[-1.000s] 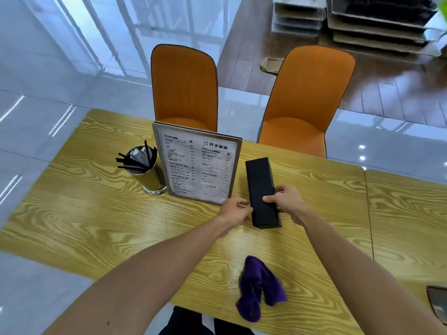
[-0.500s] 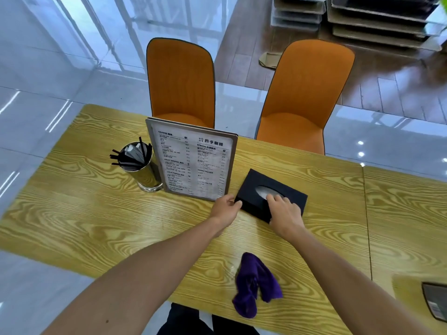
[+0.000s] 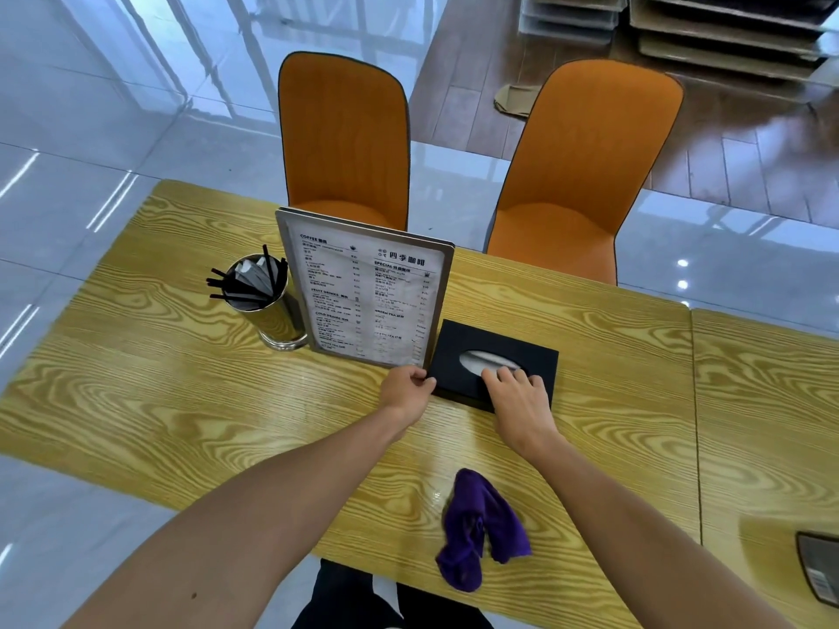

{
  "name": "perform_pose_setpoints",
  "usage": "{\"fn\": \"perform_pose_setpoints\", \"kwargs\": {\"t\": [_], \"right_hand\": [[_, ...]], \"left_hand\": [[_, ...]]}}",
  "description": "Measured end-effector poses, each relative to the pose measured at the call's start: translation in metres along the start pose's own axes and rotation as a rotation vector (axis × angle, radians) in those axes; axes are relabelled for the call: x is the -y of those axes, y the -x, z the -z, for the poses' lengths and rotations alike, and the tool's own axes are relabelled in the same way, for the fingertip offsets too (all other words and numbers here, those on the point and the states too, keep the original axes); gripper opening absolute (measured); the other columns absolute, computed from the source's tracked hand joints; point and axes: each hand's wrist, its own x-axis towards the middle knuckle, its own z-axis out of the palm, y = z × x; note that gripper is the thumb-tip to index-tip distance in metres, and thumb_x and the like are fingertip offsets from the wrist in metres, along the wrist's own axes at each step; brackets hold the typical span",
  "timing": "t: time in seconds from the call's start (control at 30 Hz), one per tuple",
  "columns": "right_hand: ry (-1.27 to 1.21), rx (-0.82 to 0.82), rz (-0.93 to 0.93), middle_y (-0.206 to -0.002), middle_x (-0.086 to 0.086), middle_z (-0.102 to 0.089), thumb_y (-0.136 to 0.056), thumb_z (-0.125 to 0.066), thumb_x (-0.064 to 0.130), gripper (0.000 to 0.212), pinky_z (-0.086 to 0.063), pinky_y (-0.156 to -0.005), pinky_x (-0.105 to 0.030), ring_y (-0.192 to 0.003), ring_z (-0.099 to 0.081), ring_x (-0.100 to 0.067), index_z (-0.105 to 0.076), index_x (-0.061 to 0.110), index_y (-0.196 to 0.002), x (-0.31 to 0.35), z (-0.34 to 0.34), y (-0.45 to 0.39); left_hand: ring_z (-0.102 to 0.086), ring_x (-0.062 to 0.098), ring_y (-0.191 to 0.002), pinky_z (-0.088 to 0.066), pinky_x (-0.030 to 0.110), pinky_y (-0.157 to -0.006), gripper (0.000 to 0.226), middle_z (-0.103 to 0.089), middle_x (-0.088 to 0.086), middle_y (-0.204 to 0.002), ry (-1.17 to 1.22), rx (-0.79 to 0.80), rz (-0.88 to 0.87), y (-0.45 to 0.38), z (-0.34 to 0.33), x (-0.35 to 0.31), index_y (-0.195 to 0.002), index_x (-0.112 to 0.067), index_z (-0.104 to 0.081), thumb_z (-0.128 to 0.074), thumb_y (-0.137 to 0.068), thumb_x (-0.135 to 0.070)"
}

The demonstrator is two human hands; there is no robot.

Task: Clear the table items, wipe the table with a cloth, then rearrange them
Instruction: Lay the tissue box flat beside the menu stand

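Table [image 3: 159, 401]: L grip [image 3: 405, 391] pinches tissue box [image 3: 458, 351] beside menu [image 3: 363, 292], R grip [image 3: 520, 401] flat atop.

Black tissue box [image 3: 454, 351] flat, seemingly touching upright menu [image 3: 363, 297], purple cloth [image 3: 481, 524] crumpled

1. The table [image 3: 181, 401] is yellow wood-grain board, smooth, with a soft sheen near the middle.
2. The menu [image 3: 363, 292] is printed paper under a clear, slightly glossy cover, in a brushed metal-looking frame.
3. The cup [image 3: 277, 320] is polished metal, mirror-bright on its side.
4. The straws [image 3: 240, 288] look like black plastic.
5. The box [image 3: 458, 351] is black and matt, with white tissue [image 3: 481, 358] paper in its slot.
6. The cloth [image 3: 481, 528] is purple, soft and crumpled, matt.
7. The chairs [image 3: 345, 138] are orange, matt, fabric-like.
8. The floor [image 3: 91, 129] is glossy pale tile; far right, the planks [image 3: 749, 165] are dark shiny wood.
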Motion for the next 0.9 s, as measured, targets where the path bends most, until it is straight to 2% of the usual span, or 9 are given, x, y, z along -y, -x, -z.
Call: {"fn": "perform_pose_setpoints", "kwargs": {"t": [0.1, 0.23, 0.47, 0.7, 0.83, 0.9], "right_hand": [[0.003, 0.001, -0.004, -0.116, 0.000, -0.058, -0.082, -0.064, 0.002, 0.055, -0.041, -0.091, -0.041, -0.109, -0.054, -0.026, -0.045, 0.022, -0.130, 0.000, 0.000, 0.001], [-0.014, -0.006, -0.008, -0.111, 0.000, -0.057, -0.082, -0.062, -0.001, 0.055, -0.041, -0.089, -0.039, -0.101, -0.053, -0.024, -0.046, 0.023, -0.128, 0.002, 0.000, 0.002], [-0.035, 0.003, -0.031, -0.110, 0.001, -0.055, -0.080, -0.063, -0.002, 0.057, -0.041, -0.090, -0.038, -0.099, -0.051, -0.024, -0.045, 0.022, -0.127, 0.005, 0.000, 0.004], [-0.046, -0.003, -0.047, -0.111, 0.001, -0.055, -0.078, -0.065, -0.004, 0.058, -0.042, -0.092, -0.037, -0.100, -0.051, -0.023, -0.045, 0.022, -0.126, 0.009, 0.002, 0.006], [-0.049, 0.004, -0.067, -0.112, -0.001, -0.055, -0.079, -0.064, -0.005, 0.057, -0.042, -0.094, -0.037, -0.102, -0.051, -0.024, -0.046, 0.020, -0.126, 0.011, 0.003, 0.007], [-0.039, 0.006, -0.072, -0.113, -0.001, -0.054, -0.079, -0.063, -0.006, 0.057, -0.040, -0.096, -0.037, -0.104, -0.050, -0.024, -0.046, 0.021, -0.126, 0.012, 0.003, 0.008]], "left_hand": [[-0.060, 0.016, -0.102, -0.048, 0.025, -0.091, 0.032, -0.068, 0.007, -0.118, -0.028, -0.002, -0.011, -0.001, 0.000, -0.001, -0.125, -0.007, -0.065, -0.066, -0.096, -0.019], [-0.059, 0.013, -0.098, -0.047, 0.022, -0.088, 0.030, -0.069, 0.006, -0.117, -0.058, -0.005, -0.031, -0.002, 0.002, 0.002, -0.124, -0.008, -0.066, -0.065, -0.096, -0.019], [-0.062, 0.015, -0.105, -0.048, 0.024, -0.092, 0.033, -0.069, 0.005, -0.120, -0.066, 0.020, -0.053, -0.003, 0.005, 0.004, -0.126, -0.008, -0.066, -0.066, -0.095, -0.021], [-0.058, 0.010, -0.097, -0.045, 0.018, -0.084, 0.037, -0.068, 0.005, -0.122, -0.123, 0.073, -0.073, -0.005, 0.011, 0.004, -0.130, -0.009, -0.064, -0.066, -0.095, -0.021], [-0.060, 0.008, -0.090, -0.042, 0.006, -0.065, 0.038, -0.068, 0.005, -0.121, -0.177, 0.112, -0.098, -0.005, 0.014, 0.003, -0.131, -0.008, -0.062, -0.066, -0.095, -0.019], [-0.061, 0.012, -0.097, -0.044, 0.013, -0.072, 0.040, -0.068, 0.007, -0.123, -0.192, 0.141, -0.116, -0.004, 0.016, 0.002, -0.132, -0.007, -0.061, -0.066, -0.094, -0.017]]}}
